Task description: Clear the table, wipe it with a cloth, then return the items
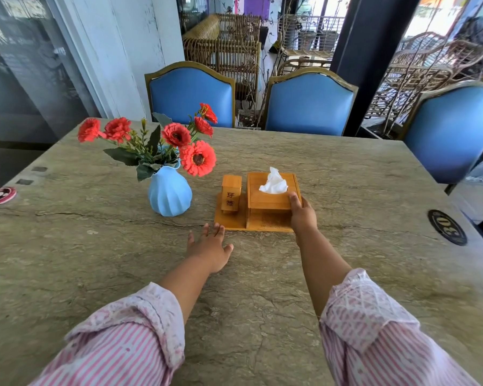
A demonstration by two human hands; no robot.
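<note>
The honey-coloured wooden stand (262, 222) sits at the middle of the grey-green stone table (262, 288) and no cloth is in view. I judge the clearing barely begun, with wiping and returning still to do, though this could equally be the stand being set back. The surface does not show which.

The stand is a flat tray carrying a square tissue box (268, 203), a white tissue (273, 183) puffed from its top, and a small upright toothpick box (230, 197) marked with two characters. The right hand (303, 215) grips the tissue box at its near right corner, thumb on the top edge, the other fingers hidden down the side. The left hand (209, 247) is spread flat and holds nothing, its fingertips just beside the tray's near left corner. Left of the stand is a ribbed pale-blue vase (169, 195) of red artificial flowers (197, 158).
</note>
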